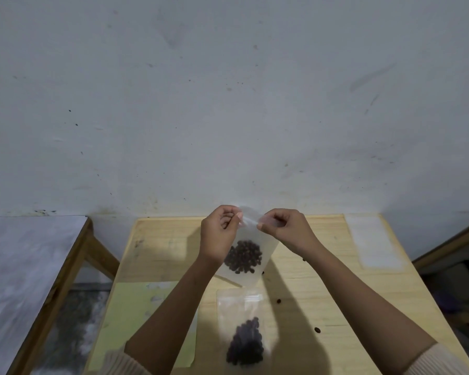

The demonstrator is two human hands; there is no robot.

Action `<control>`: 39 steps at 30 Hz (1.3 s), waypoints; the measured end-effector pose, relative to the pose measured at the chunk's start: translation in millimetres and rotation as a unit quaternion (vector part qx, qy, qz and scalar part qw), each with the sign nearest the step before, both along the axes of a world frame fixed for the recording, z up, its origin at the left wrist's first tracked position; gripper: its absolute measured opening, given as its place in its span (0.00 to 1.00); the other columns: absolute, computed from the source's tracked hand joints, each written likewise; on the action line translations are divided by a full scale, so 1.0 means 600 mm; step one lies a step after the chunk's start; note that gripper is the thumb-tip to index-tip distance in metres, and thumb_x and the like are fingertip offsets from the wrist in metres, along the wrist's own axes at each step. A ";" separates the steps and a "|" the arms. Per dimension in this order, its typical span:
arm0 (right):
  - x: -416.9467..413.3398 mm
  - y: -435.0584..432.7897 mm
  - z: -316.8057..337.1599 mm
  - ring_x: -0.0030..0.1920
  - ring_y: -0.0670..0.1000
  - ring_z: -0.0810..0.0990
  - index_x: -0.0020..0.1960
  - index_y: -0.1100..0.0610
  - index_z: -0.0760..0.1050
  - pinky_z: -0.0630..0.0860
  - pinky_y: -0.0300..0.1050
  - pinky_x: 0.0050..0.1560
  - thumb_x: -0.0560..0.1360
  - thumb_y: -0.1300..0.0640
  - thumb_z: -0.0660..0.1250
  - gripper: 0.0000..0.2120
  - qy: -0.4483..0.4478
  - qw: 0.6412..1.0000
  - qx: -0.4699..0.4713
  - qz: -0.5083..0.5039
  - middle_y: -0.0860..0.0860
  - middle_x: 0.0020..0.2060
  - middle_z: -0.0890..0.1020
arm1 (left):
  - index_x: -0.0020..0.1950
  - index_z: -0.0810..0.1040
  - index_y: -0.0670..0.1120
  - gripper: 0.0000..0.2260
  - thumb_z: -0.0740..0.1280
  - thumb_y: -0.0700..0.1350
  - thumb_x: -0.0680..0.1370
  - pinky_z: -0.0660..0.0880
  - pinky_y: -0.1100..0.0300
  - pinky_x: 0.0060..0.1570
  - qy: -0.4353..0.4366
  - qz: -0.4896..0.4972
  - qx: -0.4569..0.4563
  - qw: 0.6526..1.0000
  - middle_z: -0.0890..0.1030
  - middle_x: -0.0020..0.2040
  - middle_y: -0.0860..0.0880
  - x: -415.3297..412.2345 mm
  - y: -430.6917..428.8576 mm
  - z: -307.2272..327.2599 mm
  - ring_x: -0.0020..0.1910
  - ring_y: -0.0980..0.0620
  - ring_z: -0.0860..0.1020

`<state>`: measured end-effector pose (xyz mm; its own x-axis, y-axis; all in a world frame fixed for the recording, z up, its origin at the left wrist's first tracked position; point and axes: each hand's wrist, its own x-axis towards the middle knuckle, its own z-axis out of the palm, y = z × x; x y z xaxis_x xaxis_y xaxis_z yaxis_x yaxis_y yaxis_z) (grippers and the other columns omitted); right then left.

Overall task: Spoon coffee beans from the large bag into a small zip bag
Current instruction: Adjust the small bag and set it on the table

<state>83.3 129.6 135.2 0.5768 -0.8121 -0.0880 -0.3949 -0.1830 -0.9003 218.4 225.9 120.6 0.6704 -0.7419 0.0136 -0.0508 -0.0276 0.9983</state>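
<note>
Two bags filled: one small zip bag (266,246) is held up over the middle of the tabletop (168,253), and a second zip bag (241,307) lies flat by the near edge. Each holds a dark clump of coffee beans (243,257).
Left hand: the left hand (220,234) pinches the left end of the held bag's top strip, fingers (238,215) curled and clamped on the plastic.
Right hand: the right hand (284,228) pinches the right end of the same strip, its fingers likewise closed on it.
Held bag: it hangs tilted from the two pinches, with its beans settled in the lower half.
Step in hand: probably pressing the zip closed, since beans are inside and neither hand holds a tool. Whether the seal is already made cannot be told.
Spills: several loose beans (278,301) lie on the tabletop to the right of the bags.
Not in view: the large bag and the spoon.
Other things: a pale green sheet (136,315) lies at the near left corner, and a whitish sheet (377,242), perhaps spare bags, at the far right corner.
Left to do: finish the seal and set the bag down. Whether more bags need filling is unclear.
</note>
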 end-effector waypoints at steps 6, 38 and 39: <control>-0.004 -0.002 0.002 0.32 0.47 0.70 0.38 0.60 0.78 0.66 0.34 0.31 0.70 0.62 0.71 0.03 0.048 0.998 -0.035 0.025 0.51 0.31 0.75 | 0.47 0.78 0.45 0.04 0.69 0.37 0.75 0.79 0.57 0.50 -0.007 -0.008 0.011 1.000 0.81 0.41 0.48 -0.018 0.001 -0.002 0.41 0.53 0.81; 0.033 0.029 -0.016 0.26 0.44 0.64 0.30 0.61 0.75 0.61 0.32 0.27 0.67 0.59 0.73 0.11 0.063 0.997 -0.037 -0.011 0.47 0.23 0.68 | 0.44 0.78 0.45 0.07 0.69 0.33 0.74 0.76 0.68 0.44 0.036 -0.042 0.021 0.998 0.81 0.38 0.49 -0.016 0.019 -0.020 0.37 0.61 0.80; 0.033 0.027 -0.015 0.25 0.43 0.65 0.31 0.61 0.76 0.62 0.31 0.27 0.67 0.59 0.74 0.10 0.058 0.998 -0.035 -0.009 0.47 0.24 0.70 | 0.44 0.79 0.45 0.07 0.69 0.33 0.74 0.77 0.66 0.45 0.040 -0.038 0.017 0.998 0.81 0.38 0.49 -0.016 0.018 -0.021 0.38 0.60 0.81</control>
